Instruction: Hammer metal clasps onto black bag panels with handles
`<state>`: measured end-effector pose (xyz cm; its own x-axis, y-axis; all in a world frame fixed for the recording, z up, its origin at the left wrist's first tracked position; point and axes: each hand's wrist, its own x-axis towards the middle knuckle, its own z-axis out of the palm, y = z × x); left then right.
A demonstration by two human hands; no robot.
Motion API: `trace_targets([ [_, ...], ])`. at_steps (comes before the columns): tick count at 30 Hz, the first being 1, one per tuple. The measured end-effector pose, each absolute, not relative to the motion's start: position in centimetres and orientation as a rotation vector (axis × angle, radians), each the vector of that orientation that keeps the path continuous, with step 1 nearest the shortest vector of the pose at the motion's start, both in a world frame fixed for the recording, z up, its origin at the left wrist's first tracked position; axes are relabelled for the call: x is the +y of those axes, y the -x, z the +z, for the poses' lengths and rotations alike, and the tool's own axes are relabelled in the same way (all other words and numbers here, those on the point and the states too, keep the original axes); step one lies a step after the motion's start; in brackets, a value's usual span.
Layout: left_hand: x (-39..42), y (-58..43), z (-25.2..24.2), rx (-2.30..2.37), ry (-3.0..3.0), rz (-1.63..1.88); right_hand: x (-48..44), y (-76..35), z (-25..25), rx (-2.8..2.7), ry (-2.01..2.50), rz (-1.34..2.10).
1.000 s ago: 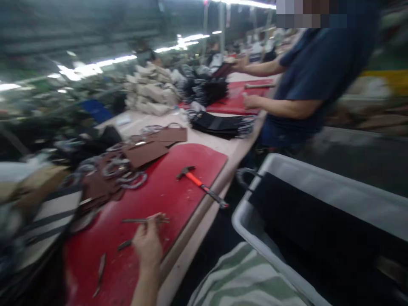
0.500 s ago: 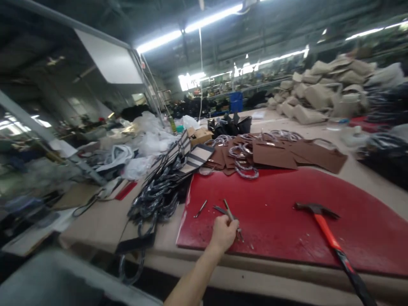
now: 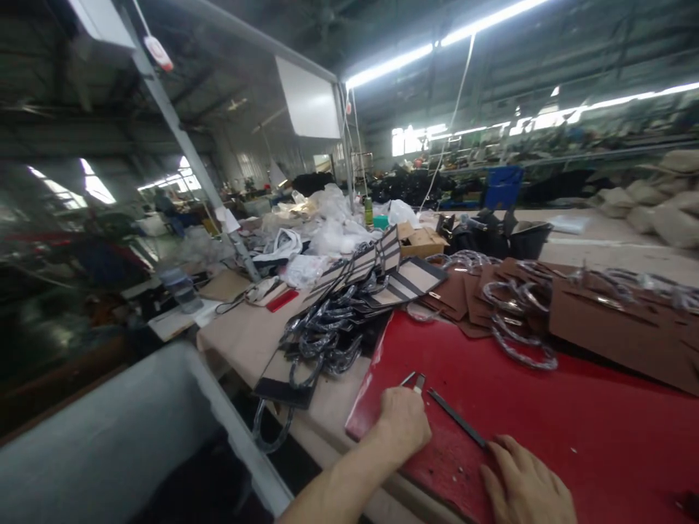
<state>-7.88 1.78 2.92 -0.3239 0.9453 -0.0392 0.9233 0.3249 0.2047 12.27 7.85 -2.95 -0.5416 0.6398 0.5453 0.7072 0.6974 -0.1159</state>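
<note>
Metal tool (image 3: pixel 415 380) mostly hidden inside left hand (image 3: pixel 405 423)

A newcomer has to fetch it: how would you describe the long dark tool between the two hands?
Find the big red mat on the worktable. Near its front left corner, a thin rod lies slantwise between the left hand and the right hand. Unlike the short shiny piece held at the left hand's fingertips, it is long, dark and straight.
</note>
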Motion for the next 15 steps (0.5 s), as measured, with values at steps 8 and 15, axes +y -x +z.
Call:
trace_targets([
  [8,-0.9,11.9,3.3,2.562,-1.740,0.744,10.5,-9.6,-1.4,-2.506,1.022,-0.193],
  [15,-9.7,21.8,3.6,3.076,-1.264,0.664,10.2,-8.0,-1.9,-2.445,0.964,-0.221],
])
